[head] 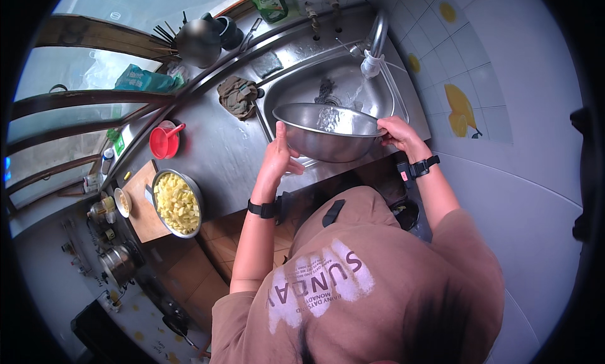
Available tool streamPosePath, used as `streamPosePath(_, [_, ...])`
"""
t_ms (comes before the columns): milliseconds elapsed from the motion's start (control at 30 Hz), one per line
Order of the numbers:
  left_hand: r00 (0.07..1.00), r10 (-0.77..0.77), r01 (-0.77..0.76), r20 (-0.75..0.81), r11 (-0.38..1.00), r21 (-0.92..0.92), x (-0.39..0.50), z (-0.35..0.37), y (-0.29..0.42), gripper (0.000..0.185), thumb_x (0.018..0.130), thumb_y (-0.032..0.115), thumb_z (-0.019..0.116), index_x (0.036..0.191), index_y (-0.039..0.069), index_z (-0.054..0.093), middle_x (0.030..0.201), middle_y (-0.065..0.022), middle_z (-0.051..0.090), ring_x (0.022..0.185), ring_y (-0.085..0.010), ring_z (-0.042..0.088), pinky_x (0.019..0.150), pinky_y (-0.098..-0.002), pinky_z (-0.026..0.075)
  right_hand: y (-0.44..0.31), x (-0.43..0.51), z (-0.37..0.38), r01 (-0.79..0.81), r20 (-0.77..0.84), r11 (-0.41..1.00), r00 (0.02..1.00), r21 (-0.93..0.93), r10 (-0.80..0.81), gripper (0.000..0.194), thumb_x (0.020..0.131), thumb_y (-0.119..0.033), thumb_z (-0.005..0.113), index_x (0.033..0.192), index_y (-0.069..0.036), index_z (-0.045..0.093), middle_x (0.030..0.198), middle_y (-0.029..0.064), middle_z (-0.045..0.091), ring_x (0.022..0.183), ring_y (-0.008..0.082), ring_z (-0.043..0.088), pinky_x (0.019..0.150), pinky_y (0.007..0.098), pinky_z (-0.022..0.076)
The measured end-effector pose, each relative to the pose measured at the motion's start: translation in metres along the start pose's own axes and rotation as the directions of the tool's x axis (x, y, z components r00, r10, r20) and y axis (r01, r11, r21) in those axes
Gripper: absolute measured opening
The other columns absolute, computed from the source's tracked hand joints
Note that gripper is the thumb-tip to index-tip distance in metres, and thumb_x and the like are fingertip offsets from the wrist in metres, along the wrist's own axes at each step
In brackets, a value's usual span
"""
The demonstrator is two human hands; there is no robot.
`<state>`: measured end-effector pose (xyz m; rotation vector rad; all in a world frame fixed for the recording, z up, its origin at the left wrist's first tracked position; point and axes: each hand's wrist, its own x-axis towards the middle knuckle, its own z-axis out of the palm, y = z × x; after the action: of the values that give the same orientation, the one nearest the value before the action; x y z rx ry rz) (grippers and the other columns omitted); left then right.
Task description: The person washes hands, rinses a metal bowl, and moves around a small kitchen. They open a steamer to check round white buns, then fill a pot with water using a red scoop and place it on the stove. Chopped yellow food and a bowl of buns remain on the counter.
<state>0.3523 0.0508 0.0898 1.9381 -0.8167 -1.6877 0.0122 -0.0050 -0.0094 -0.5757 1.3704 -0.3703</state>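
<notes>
Both my hands hold a large stainless steel bowl (326, 144) at the front edge of the sink (293, 87); it is tilted, and a shiny surface like water shows inside. My left hand (280, 156) has its thumb up at the rim, its fingers partly spread at the bowl's side. My right hand (399, 133) grips the rim on the other side. Behind the bowl, water runs from the faucet (378, 38), whose spout has a white cover, into the basin. A dark mesh-like thing (325, 91) lies near the drain.
A crumpled brown cloth (237, 97) lies left of the sink. Farther left are a red plastic dipper (164, 142), a metal bowl of diced yellowish pieces (177, 203) on a wooden cutting board (142, 224), and a small bowl (123, 202). A green bottle (269, 4) stands behind the sink. A tiled wall borders the right.
</notes>
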Motion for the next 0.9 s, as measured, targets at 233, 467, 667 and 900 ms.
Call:
streamPosePath(233, [0.789,0.538,-0.228,-0.298,0.706,0.671,-0.018,0.012,0.040,0.090,0.100,0.070,0.039,0.130,-0.014,0.054,0.101,-0.0324,0.067,0.097,-0.0487,0.066,0.085,-0.0508,0.051,0.052,0.038,0.038,-0.348,0.401,0.889,0.891,0.299,0.213,0.012,0.084,-0.013,0.074,0.078,-0.016,0.064,0.067,-0.0059,0.054,0.047,0.0048,0.042,0.042,0.0194,0.0302])
streamPosePath(467, [1.000,0.006,-0.002,-0.025,0.987,0.160,0.044,-0.009,0.000,0.092,0.098,0.074,0.038,0.127,-0.011,0.058,0.084,-0.0190,0.071,0.069,-0.0260,0.073,0.058,-0.0331,0.060,0.039,0.019,0.021,0.234,-0.012,0.968,0.972,0.095,-0.234,0.060,0.093,-0.009,0.061,0.149,0.001,0.042,0.073,-0.0005,0.056,0.053,0.0073,0.050,0.049,0.0253,0.0499])
streamPosePath(667, [0.991,0.127,-0.110,0.036,0.946,-0.306,0.113,0.046,-0.042,0.039,0.096,0.006,0.053,0.133,0.000,0.050,0.106,-0.0123,0.065,0.080,-0.0206,0.069,0.069,-0.0362,0.063,0.036,0.053,-0.029,0.270,-0.230,0.955,0.928,-0.125,-0.292,0.074,0.096,-0.012,0.067,0.159,-0.001,0.029,0.071,0.0000,0.054,0.050,0.0093,0.048,0.046,0.0279,0.0422])
streamPosePath(900, [0.999,0.033,-0.029,0.011,0.963,-0.269,0.160,0.070,-0.079,0.035,0.101,0.006,0.053,0.135,-0.003,0.048,0.119,-0.0158,0.062,0.099,-0.0281,0.070,0.076,-0.0439,0.066,0.037,0.078,-0.050,0.273,-0.343,0.866,0.835,-0.420,-0.430,0.057,0.095,-0.010,0.065,0.148,0.000,0.048,0.072,0.0037,0.062,0.053,0.0117,0.058,0.055,0.0293,0.0503])
